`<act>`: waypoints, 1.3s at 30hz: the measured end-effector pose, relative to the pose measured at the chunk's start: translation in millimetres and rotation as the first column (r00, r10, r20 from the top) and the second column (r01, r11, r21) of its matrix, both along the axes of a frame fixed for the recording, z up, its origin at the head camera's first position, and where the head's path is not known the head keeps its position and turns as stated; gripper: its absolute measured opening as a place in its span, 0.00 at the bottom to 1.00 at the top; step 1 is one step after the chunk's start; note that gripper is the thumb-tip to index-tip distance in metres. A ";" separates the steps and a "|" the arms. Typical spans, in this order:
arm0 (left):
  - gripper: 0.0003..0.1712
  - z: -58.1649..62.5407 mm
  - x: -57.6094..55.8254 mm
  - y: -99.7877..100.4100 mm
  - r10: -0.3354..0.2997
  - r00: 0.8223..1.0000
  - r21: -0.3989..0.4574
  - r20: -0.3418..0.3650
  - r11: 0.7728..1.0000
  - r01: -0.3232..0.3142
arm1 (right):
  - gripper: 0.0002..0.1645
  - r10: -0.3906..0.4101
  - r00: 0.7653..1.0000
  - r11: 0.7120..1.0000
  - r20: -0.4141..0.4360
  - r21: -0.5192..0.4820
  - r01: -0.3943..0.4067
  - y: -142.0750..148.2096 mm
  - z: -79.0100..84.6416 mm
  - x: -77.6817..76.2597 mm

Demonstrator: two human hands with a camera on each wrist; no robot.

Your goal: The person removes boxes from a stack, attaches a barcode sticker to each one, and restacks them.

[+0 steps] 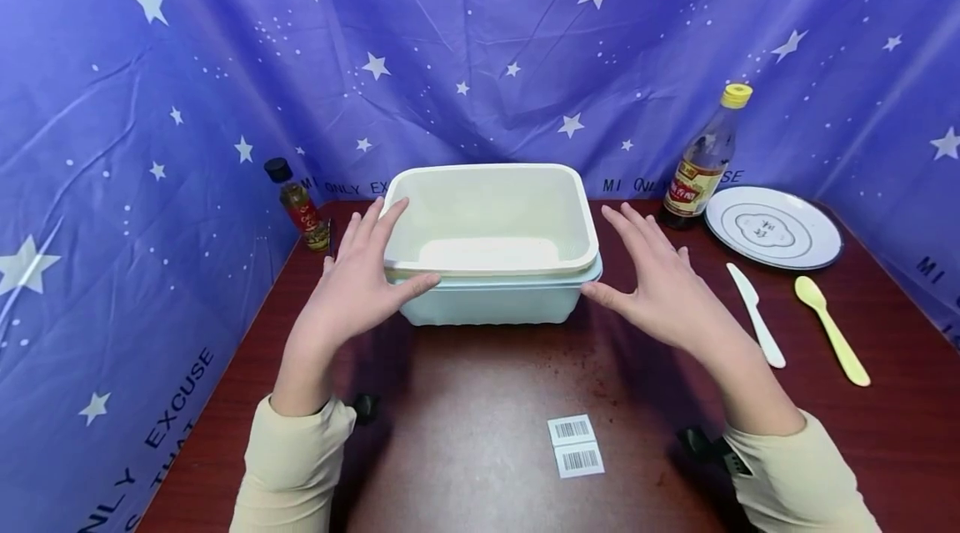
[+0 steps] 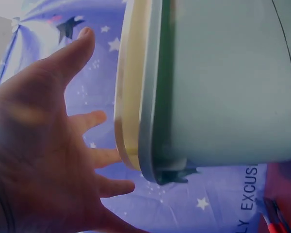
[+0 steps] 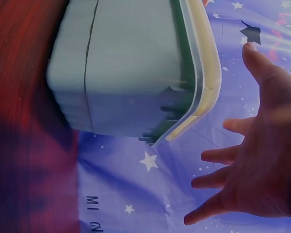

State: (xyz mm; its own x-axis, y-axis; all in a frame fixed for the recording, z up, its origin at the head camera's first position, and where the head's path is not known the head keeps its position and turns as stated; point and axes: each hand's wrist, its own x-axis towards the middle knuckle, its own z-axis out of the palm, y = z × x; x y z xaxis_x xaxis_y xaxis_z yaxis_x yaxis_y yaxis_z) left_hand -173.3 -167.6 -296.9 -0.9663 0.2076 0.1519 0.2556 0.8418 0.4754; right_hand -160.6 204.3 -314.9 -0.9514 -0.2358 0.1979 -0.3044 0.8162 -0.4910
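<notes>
A white rectangular plastic basin (image 1: pixel 491 208) sits nested in a light blue one (image 1: pixel 487 304) at the back middle of the table, rims close together. My left hand (image 1: pixel 358 287), fingers spread, is at the left end of the basins, its thumb and index finger overlapping the white rim in the head view. In the left wrist view that hand (image 2: pixel 53 136) has straight fingers and nothing in its palm. On the opposite end my right hand (image 1: pixel 663 291) spreads its fingers beside the rims. The right wrist view shows this hand (image 3: pixel 262 145) apart from the basin wall, holding nothing.
Left of the basins stands a small bottle (image 1: pixel 302 208) with a black cap. To the right are a yellow-capped sauce bottle (image 1: pixel 697 166), a white plate (image 1: pixel 806 237), a white knife (image 1: pixel 757 320) and a yellow spoon (image 1: pixel 834 333). Barcode labels (image 1: pixel 576 446) lie near the front.
</notes>
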 end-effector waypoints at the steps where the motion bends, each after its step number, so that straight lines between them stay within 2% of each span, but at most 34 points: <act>1: 0.59 -0.5 -1.6 -2.3 0.000 1.000 0.009 0.007 1.000 0.000 | 0.60 0.003 1.000 1.000 0.002 -0.006 -0.003 -0.8 -0.5 -2.6; 7: 0.62 -5.7 -11.1 -14.2 -0.055 0.998 0.089 0.034 0.995 0.052 | 0.66 0.033 0.998 0.999 0.047 -0.031 -0.032 -6.2 -3.6 -18.3; 11: 0.63 -10.9 -15.7 -20.3 -0.104 0.994 0.161 0.022 0.982 0.100 | 0.69 0.074 0.994 0.995 0.085 -0.071 -0.068 -11.8 -6.9 -26.6; 14: 0.64 -14.3 -17.9 -24.2 -0.125 0.992 0.211 0.030 0.970 0.116 | 0.68 0.111 0.991 0.987 0.074 -0.124 -0.102 -17.0 -11.1 -31.1; 19: 0.65 -18.1 -21.4 -30.4 -0.136 0.986 0.280 0.101 0.955 0.103 | 0.63 0.174 0.985 0.960 -0.007 -0.221 -0.172 -25.1 -18.9 -35.2; 25: 0.65 -22.4 -25.1 -35.9 -0.151 0.971 0.335 0.186 0.939 0.082 | 0.61 0.186 0.981 0.945 -0.057 -0.264 -0.194 -32.7 -24.5 -36.2; 29: 0.64 -22.9 -25.5 -39.3 -0.146 0.965 0.358 0.218 0.932 0.060 | 0.61 0.198 0.979 0.928 -0.051 -0.312 -0.204 -36.0 -25.0 -37.8; 31: 0.64 -23.7 -25.8 -41.0 -0.134 0.965 0.366 0.224 0.930 0.045 | 0.64 0.177 0.984 0.932 -0.017 -0.317 -0.173 -36.7 -24.6 -38.0; 33: 0.60 -25.0 -27.0 -41.3 -0.160 0.963 0.405 0.214 0.912 0.062 | 0.66 0.163 0.987 0.932 0.008 -0.329 -0.151 -36.9 -24.3 -38.5; 36: 0.54 -29.2 -30.9 -40.0 -0.235 0.958 0.487 0.167 0.864 0.127 | 0.66 0.143 0.989 0.932 0.022 -0.338 -0.127 -36.8 -25.3 -39.2; 38: 0.51 -32.0 -33.7 -38.2 -0.289 0.949 0.539 0.128 0.823 0.178 | 0.61 0.170 0.985 0.914 0.004 -0.375 -0.156 -36.8 -26.8 -40.7; 39: 0.51 -33.4 -34.8 -37.9 -0.303 0.946 0.550 0.112 0.812 0.195 | 0.58 0.183 0.983 0.903 -0.006 -0.394 -0.171 -37.0 -27.6 -41.6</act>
